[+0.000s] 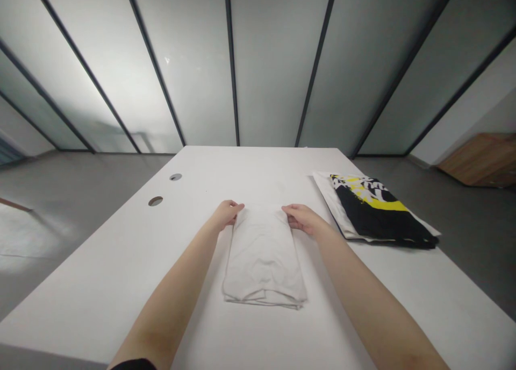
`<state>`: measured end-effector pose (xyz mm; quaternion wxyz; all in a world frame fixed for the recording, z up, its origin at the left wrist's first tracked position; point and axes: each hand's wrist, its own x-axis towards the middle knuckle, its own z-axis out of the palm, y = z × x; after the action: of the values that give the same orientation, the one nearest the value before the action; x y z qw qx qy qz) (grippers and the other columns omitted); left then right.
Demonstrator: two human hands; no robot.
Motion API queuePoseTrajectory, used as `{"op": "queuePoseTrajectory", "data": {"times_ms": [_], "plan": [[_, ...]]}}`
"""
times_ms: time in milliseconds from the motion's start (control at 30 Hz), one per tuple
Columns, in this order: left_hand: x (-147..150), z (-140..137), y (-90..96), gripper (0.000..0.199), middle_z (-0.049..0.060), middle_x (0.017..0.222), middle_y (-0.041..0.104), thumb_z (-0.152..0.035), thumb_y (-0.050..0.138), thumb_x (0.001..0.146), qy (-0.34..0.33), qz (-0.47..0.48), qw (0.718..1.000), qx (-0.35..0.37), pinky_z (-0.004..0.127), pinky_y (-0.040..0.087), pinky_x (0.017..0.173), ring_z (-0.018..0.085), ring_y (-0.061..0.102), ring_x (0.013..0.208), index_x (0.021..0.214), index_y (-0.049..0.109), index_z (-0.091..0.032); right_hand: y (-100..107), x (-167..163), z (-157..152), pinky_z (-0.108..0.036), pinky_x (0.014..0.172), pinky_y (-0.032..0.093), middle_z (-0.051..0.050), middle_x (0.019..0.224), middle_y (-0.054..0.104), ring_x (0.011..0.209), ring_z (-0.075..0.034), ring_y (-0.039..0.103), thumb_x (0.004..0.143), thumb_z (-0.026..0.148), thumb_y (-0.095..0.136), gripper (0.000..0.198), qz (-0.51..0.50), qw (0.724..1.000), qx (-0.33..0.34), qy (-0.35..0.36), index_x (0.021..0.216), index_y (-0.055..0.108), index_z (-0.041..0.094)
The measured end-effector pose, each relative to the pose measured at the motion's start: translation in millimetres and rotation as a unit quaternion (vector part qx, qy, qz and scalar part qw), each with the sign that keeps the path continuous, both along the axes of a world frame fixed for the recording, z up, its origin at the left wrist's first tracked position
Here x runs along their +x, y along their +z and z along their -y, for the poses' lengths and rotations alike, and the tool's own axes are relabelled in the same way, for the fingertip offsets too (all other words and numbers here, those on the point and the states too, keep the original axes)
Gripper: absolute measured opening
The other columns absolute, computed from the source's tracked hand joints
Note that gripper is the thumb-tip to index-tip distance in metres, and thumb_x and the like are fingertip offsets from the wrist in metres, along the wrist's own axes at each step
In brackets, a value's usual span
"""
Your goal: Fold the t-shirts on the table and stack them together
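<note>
A white folded garment point(264, 251) lies flat on the white table point(133, 273), its layered edges toward me. It looks like a T-shirt, though I cannot be sure of the kind. At its far left corner my left hand point(228, 214) pinches the cloth between thumb and fingers. My right hand point(301, 218) grips the far right corner in the same way. Both forearms reach forward along the two sides of the garment.
To the right is a stack of folded clothes point(387, 214), a black, yellow and white printed piece on top of white ones. Two round holes point(155, 201) pierce the tabletop at the left. Beyond the table stand frosted glass panels point(274, 63); a wooden piece point(479, 159) is at far right.
</note>
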<state>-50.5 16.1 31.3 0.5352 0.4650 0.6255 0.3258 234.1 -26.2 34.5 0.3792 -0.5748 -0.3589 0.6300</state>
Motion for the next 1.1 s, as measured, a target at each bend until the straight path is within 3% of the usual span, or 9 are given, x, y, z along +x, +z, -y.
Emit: {"op": "queuePoseTrajectory", "data": {"times_ms": [200, 367, 567, 700, 833, 900, 1000, 1033, 1100], "plan": [[6, 3, 3.5, 0.032, 0.0, 0.079, 0.062, -0.036, 0.084, 0.083, 0.031, -0.007, 0.999, 0.012, 0.023, 0.044, 0.057, 0.012, 0.057, 0.063, 0.096, 0.061, -0.018, -2, -7, -1, -0.022, 0.057, 0.057, -0.003, 0.081, 0.075, 0.065, -0.014, 0.069, 0.09, 0.023, 0.077, 0.013, 0.036, 0.999, 0.031, -0.021, 0.097, 0.067, 0.019], [4, 4, -2.0, 0.038, -0.005, 0.076, 0.058, -0.027, 0.082, 0.082, -0.011, -0.038, 0.999, 0.032, 0.02, 0.037, 0.052, 0.009, 0.051, 0.056, 0.106, 0.053, -0.022, -9, -13, -4, -0.025, 0.062, 0.057, -0.005, 0.091, 0.077, 0.075, -0.018, 0.072, 0.083, 0.018, 0.076, 0.03, 0.053, 0.996, 0.058, -0.046, 0.11, 0.066, 0.02], [6, 3, -5.9, 0.048, -0.007, 0.084, 0.058, -0.026, 0.073, 0.09, 0.052, -0.016, 0.995, 0.081, 0.017, 0.038, 0.054, 0.006, 0.049, 0.054, 0.125, 0.04, -0.027, -12, -18, -4, -0.023, 0.062, 0.053, -0.001, 0.097, 0.072, 0.078, -0.017, 0.07, 0.087, 0.025, 0.067, 0.053, 0.052, 0.983, 0.113, -0.132, 0.137, 0.051, 0.025], [-6, 10, 7.2, 0.053, -0.011, 0.068, 0.048, -0.04, 0.083, 0.081, -0.157, 0.031, 0.987, 0.004, 0.017, 0.036, 0.05, 0.007, 0.044, 0.05, 0.12, 0.05, -0.027, -12, 1, 1, -0.024, 0.062, 0.053, 0.003, 0.089, 0.071, 0.073, -0.017, 0.068, 0.079, 0.029, 0.079, 0.066, 0.017, 0.997, 0.067, 0.037, 0.139, 0.053, 0.03], [-11, 16, 11.8, 0.045, -0.006, 0.067, 0.052, -0.047, 0.089, 0.071, -0.343, 0.03, 0.936, -0.072, 0.02, 0.042, 0.049, 0.01, 0.05, 0.055, 0.098, 0.064, -0.02, -17, 11, 3, -0.023, 0.061, 0.051, -0.001, 0.084, 0.074, 0.067, -0.014, 0.064, 0.073, 0.029, 0.087, 0.037, 0.009, 0.981, 0.024, 0.193, 0.106, 0.074, 0.019], [-7, 14, 8.2, 0.04, -0.005, 0.069, 0.053, -0.043, 0.087, 0.073, -0.298, 0.028, 0.953, -0.04, 0.019, 0.041, 0.049, 0.009, 0.05, 0.056, 0.095, 0.066, -0.018, -18, 7, 2, -0.024, 0.065, 0.053, -0.003, 0.089, 0.077, 0.072, -0.015, 0.067, 0.076, 0.029, 0.085, 0.03, -0.011, 0.989, 0.053, 0.141, 0.103, 0.076, 0.019], [-1, 11, 2.9, 0.036, -0.006, 0.07, 0.051, -0.041, 0.082, 0.079, -0.126, 0.055, 0.99, 0.021, 0.017, 0.039, 0.05, 0.009, 0.05, 0.058, 0.104, 0.064, -0.021, -15, 1, 2, -0.027, 0.076, 0.059, -0.002, 0.1, 0.079, 0.085, -0.018, 0.073, 0.084, 0.028, 0.079, 0.036, -0.066, 0.992, 0.105, 0.02, 0.12, 0.073, 0.026], [-2, 10, 2.4, 0.038, -0.006, 0.071, 0.053, -0.042, 0.082, 0.08, -0.108, 0.073, 0.991, 0.014, 0.017, 0.04, 0.051, 0.009, 0.051, 0.059, 0.106, 0.063, -0.022, -13, 2, 3, -0.029, 0.079, 0.06, -0.002, 0.104, 0.079, 0.089, -0.019, 0.074, 0.086, 0.028, 0.079, 0.039, -0.081, 0.992, 0.099, 0.02, 0.124, 0.072, 0.028], [-6, 11, 2.8, 0.044, -0.005, 0.075, 0.056, -0.045, 0.085, 0.077, -0.176, 0.105, 0.978, -0.048, 0.019, 0.045, 0.054, 0.01, 0.054, 0.061, 0.108, 0.063, -0.023, -11, 8, 5, -0.029, 0.078, 0.062, -0.004, 0.111, 0.079, 0.092, -0.019, 0.075, 0.086, 0.028, 0.08, 0.039, -0.09, 0.991, 0.052, 0.086, 0.125, 0.073, 0.027]]}}
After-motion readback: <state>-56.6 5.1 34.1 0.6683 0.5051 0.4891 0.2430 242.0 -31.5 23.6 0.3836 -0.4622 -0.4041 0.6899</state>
